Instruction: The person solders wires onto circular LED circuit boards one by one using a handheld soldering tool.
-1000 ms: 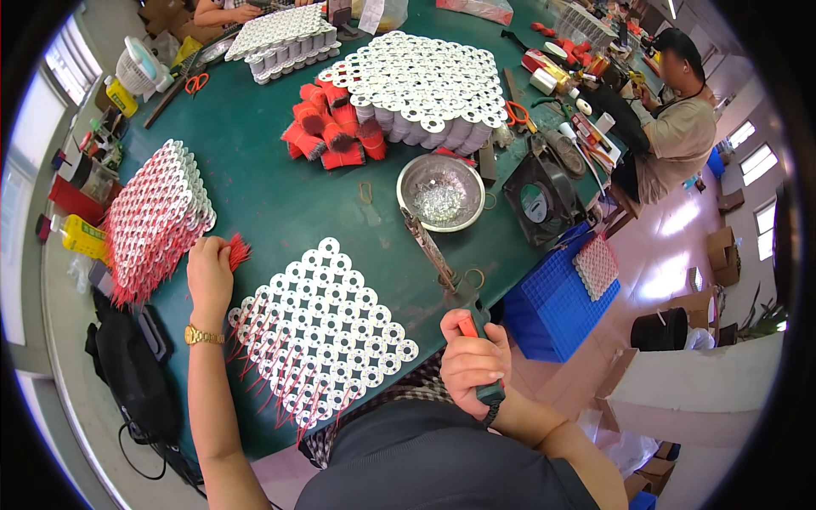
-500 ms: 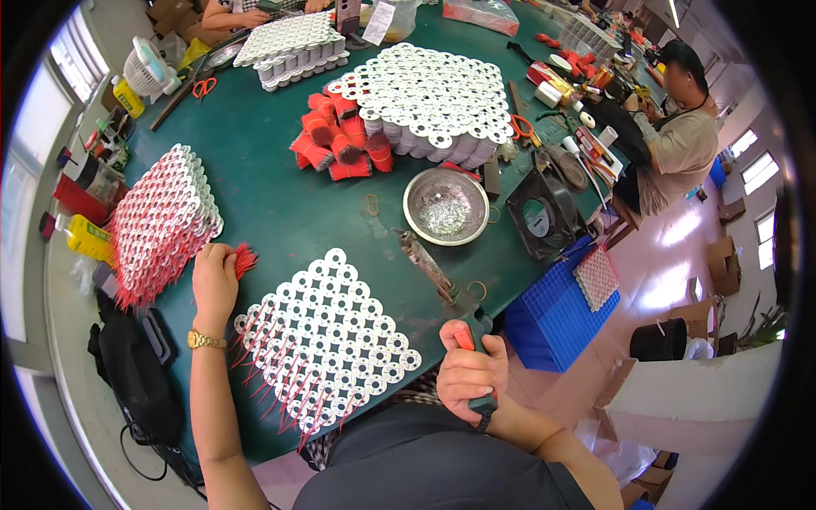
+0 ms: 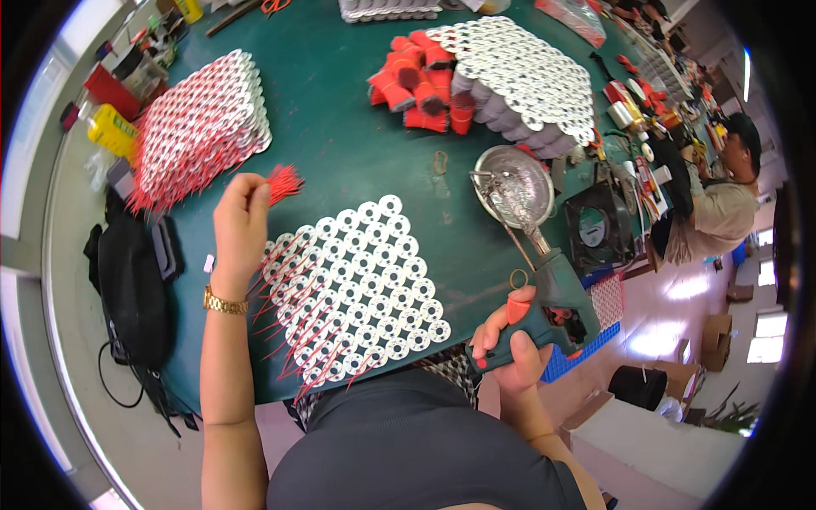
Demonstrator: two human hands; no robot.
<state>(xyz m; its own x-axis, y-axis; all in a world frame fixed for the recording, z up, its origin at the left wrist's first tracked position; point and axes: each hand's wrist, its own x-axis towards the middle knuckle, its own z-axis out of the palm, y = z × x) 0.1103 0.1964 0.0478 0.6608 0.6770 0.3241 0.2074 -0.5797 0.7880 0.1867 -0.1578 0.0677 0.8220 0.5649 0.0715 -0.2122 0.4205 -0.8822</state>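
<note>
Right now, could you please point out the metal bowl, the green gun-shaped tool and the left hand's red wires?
Metal bowl (image 3: 513,156), head view: inner wall, far side.
Green gun-shaped tool (image 3: 560,280), head view: its housing.
Red wires (image 3: 285,182), head view: their fanned strands.

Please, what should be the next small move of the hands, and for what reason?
Probably the right hand should bring the green tool toward the white disc panel: its metal end is at the metal bowl, the left hand holds red wires near the panel, and the panel's right side carries none.
</note>
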